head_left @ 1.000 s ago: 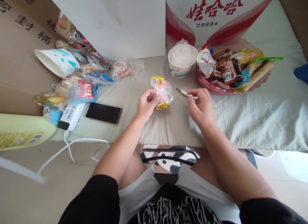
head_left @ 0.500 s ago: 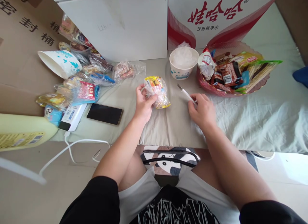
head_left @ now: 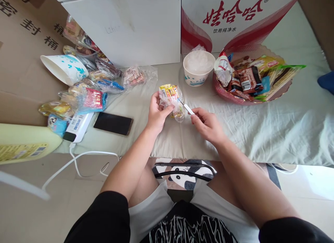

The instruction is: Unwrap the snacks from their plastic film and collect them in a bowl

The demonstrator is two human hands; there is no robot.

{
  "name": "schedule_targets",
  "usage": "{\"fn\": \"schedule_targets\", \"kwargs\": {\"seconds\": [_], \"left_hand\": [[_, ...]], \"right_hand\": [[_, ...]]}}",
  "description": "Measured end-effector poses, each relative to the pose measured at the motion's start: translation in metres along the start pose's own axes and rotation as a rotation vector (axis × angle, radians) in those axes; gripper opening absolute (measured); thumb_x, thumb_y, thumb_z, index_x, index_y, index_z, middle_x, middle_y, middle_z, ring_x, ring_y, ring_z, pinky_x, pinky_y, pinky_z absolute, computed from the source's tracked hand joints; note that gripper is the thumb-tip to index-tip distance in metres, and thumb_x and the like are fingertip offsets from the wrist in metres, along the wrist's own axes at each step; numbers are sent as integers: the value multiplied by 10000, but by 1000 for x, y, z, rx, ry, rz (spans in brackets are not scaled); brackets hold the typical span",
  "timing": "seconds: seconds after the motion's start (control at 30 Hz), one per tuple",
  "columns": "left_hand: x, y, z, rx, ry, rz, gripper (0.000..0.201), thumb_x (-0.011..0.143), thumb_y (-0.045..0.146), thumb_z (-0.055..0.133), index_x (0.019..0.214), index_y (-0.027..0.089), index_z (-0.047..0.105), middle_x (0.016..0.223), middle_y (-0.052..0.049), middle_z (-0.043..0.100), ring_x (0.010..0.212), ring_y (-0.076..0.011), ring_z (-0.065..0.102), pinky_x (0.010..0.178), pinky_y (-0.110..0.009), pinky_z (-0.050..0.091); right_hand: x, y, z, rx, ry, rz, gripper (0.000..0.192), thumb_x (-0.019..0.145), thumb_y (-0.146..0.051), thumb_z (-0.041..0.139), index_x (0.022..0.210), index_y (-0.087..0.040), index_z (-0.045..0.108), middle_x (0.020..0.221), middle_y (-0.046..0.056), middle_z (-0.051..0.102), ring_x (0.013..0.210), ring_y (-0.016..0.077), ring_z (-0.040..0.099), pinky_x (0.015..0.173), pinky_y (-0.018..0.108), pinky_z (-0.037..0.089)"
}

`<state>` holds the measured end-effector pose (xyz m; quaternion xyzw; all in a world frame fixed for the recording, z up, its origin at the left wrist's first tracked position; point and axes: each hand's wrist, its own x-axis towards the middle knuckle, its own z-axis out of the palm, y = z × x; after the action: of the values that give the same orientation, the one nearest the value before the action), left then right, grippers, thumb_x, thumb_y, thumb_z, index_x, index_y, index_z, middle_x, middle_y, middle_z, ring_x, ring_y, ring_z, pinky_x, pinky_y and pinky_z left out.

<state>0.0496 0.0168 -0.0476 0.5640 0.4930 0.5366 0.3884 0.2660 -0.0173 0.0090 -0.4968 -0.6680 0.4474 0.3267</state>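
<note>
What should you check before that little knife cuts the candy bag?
1. Left hand grips the bag: ok.
2. Right hand holds the knife firmly: ok.
3. Blade tip at the bag: ok, it seems to touch.
4. Left fingers away from the blade: not ok, they sit close.
5. Blade sharp: cannot tell.
6. Phone away from the cutting: ok.

The small white knife (head_left: 188,109) has been swung left by the right hand (head_left: 207,124), away from the red snack basket, until its blade tip touches the clear snack packet (head_left: 172,100). The packet has been raised slightly and tilted in the left hand (head_left: 156,112).
</note>
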Motion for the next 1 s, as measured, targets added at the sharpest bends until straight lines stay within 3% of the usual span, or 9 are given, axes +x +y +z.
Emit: {"fn": "schedule_targets", "kwargs": {"seconds": [0.23, 0.43, 0.63, 1.0], "left_hand": [[0, 4, 4, -14, 9, 20, 776, 751, 697, 767, 1359, 326, 457, 1389, -95, 605, 1191, -243, 672, 1003, -364, 548], [-1, 5, 3, -21, 21, 41, 749, 769, 653, 782, 1356, 321, 456, 1405, -99, 589, 1183, -243, 669, 1002, -367, 550], [-2, 9, 5, -122, 56, 53, 723, 701, 567, 879, 1274, 312, 518, 1316, -72, 632, 1086, -215, 693, 972, -344, 553], [9, 15, -7, -307, 248, -18, 717, 638, 517, 929, 1214, 319, 550, 1340, -61, 631, 1222, -253, 643, 1022, -368, 527]], "right_hand": [[-1, -3, 0, -39, -51, -6, 251, 938, -385, 498, 832, -222, 657, 567, -25, 566, 507, 141, 510, 557, 280, 379], [-1, -6, 0, -53, -12, 70, 368, 965, -414, 426, 665, -229, 532, 488, -31, 513, 428, 125, 462, 525, 277, 360], [1, -4, 2, -114, -46, 68, 369, 957, -403, 433, 667, -215, 559, 498, -23, 526, 479, 122, 494, 567, 263, 371], [1, -5, 4, -166, -171, 26, 349, 951, -370, 424, 669, -211, 554, 501, -26, 515, 493, 121, 474, 588, 268, 345]]}}
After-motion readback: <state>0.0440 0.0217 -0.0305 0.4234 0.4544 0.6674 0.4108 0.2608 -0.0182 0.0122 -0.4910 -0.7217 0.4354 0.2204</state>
